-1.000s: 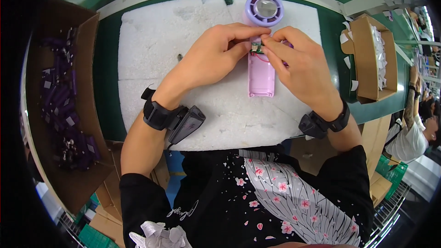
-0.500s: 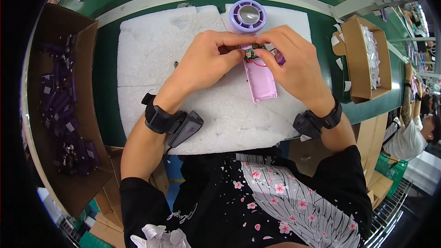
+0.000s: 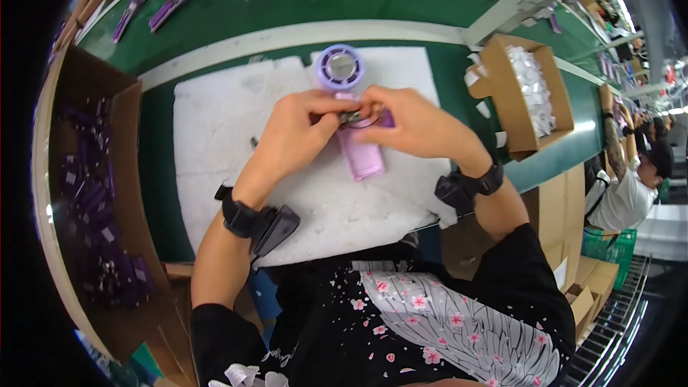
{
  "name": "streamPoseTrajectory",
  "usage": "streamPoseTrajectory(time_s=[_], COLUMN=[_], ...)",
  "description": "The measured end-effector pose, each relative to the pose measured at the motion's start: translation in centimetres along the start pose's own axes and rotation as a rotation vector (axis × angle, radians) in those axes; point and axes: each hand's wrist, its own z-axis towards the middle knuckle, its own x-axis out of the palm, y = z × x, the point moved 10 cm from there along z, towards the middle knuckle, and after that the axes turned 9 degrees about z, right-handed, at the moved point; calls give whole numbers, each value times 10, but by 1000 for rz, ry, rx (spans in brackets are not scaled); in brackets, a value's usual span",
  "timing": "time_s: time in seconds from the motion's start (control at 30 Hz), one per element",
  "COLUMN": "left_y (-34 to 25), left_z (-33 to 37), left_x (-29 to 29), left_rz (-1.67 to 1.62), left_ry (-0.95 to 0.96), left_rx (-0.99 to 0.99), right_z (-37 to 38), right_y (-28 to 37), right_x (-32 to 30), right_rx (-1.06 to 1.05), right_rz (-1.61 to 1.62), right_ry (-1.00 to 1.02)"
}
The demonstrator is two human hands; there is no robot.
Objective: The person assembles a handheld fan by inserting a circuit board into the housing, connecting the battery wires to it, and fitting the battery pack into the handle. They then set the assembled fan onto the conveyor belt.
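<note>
On a white foam sheet [image 3: 222,136], we see a lilac-and-pink handheld fan [image 3: 362,154] under both hands, its long axis running far to near, the near end angled slightly right. The left hand [image 3: 295,129] pinches a small circuit board [image 3: 349,117] midway along it; the right hand [image 3: 412,125] curls equally close, but we cannot tell whether it grips anything.

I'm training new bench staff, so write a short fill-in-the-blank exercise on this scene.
1. The carton of purple parts stands on the person's ____ side.
2. The pink casing lies on a foam sheet coloured ____.
3. Of the left hand and right hand, ____ are at the casing.
4. The wrist straps are coloured ____.
Missing words: left; white; both; black.
</note>
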Motion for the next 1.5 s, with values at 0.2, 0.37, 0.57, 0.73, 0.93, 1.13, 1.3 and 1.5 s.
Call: streamPoseTrajectory(time_s=[0.2,0.37,0.57,0.73,0.93,1.13,1.3,1.5], left_y=[19,24,21,31,32,26,24,30], left_z=[-2,-8,1,-2,-10,-4,-12,-8], left_x=[-15,-17,-10,-15,-19,-9,-15,-18], left_rz=[-55,-83,-174,-221,-209,-208,-162,-196], left_ry=[-17,57,47,-1,21,53,27,-10], left_rx=[-52,-96,-93,-101,-178,-150,-185,-189], right_z=[-11,-55,-204,-121,-8,44,55,17], right_y=[20,69,67,-48,-210,-289,-279,-260], right_x=[8,-85,-338,-480,-521,-565,-541,-539], right_rx=[-257,-306,-278,141,273,243,285,369], right_rz=[-145,-305,-475,-993,-853,-577,-668,-814], right_ry=[-25,-435,-1346,-996,-556,-494,-463,-489])
